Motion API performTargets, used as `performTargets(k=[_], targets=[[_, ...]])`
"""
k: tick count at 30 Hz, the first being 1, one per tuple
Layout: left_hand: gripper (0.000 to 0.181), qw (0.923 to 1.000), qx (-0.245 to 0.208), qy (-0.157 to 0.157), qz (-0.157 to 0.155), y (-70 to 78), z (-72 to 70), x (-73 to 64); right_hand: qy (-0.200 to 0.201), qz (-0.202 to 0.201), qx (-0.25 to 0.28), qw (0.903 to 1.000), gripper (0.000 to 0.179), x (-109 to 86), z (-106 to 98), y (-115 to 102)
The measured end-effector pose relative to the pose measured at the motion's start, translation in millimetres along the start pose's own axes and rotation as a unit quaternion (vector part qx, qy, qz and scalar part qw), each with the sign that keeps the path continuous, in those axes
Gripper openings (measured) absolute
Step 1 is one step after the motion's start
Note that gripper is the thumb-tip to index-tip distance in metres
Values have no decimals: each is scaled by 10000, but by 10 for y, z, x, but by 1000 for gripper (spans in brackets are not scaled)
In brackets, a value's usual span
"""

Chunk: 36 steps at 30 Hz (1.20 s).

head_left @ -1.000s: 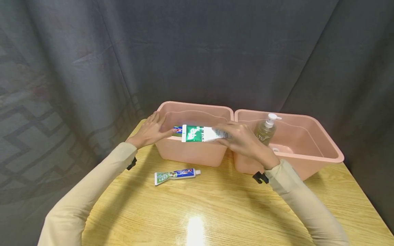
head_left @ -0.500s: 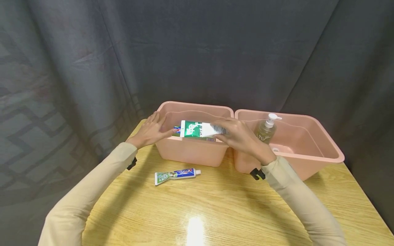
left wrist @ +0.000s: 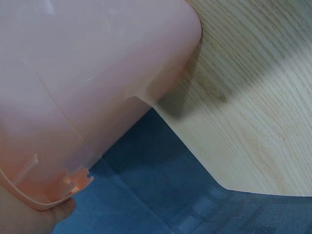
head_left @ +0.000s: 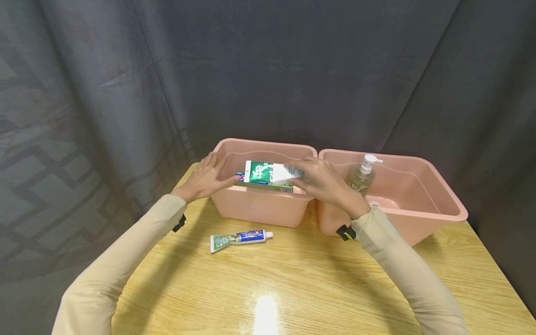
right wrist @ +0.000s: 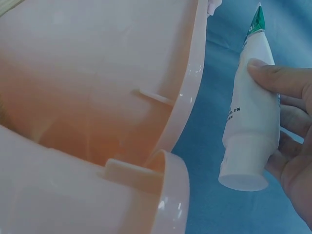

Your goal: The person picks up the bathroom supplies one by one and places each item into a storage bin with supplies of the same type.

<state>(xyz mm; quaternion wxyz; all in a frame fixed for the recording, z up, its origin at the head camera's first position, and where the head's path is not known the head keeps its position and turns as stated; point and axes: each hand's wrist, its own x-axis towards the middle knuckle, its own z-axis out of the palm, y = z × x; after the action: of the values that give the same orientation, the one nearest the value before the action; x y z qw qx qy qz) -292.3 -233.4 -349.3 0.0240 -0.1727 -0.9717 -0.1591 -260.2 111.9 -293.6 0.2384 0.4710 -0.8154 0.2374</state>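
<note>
My right hand (head_left: 320,180) pinches the white end of a green-and-white toothpaste tube (head_left: 259,172). Its green flat end points left, over the left pink bin (head_left: 259,207). In the right wrist view the thumb lies along the tube (right wrist: 251,117), with its white cap facing down. My left hand (head_left: 205,176) rests at that bin's front left corner, fingers fairly straight and thumb reaching toward the front rim. Inside the bin, below the held tube, lies a blue-and-green toothpaste box (head_left: 278,187), partly hidden. Another toothpaste tube (head_left: 238,239), blue and green, lies on the table before the bin.
A second pink bin (head_left: 418,186) stands close against the first on the right. A pump bottle (head_left: 362,177) with a white top stands inside it. The wooden table (head_left: 335,293) ends at the right, and a dark grey curtain (head_left: 268,70) hangs behind.
My right hand has moved slightly back and left with the green-and-white tube, now over the inside of the left bin. More of the box below shows. The left hand has stayed put.
</note>
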Motion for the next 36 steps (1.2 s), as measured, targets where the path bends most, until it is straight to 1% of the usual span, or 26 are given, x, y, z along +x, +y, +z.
performTargets(k=[3,9,16,25,29,36], targets=[[99,10000,31,0,29,8,-4,-3,-90,143,-43,9998,40,31,5,0],[101,9998,-102,-50,-186,15,-3,2,-249,377,-20,9990,40,83,36,12],[101,9996,-120,-83,-222,19,-9,-3,-313,588,-78,9977,40,144,97,39],[103,9996,-131,-110,-216,20,-12,-7,-660,1141,-124,9912,41,168,179,59],[103,9997,-122,-99,-205,21,-16,-8,-723,1148,-162,9906,40,178,237,77],[104,9997,33,-124,-191,24,-6,1,-650,1064,-407,9914,38,173,318,110]])
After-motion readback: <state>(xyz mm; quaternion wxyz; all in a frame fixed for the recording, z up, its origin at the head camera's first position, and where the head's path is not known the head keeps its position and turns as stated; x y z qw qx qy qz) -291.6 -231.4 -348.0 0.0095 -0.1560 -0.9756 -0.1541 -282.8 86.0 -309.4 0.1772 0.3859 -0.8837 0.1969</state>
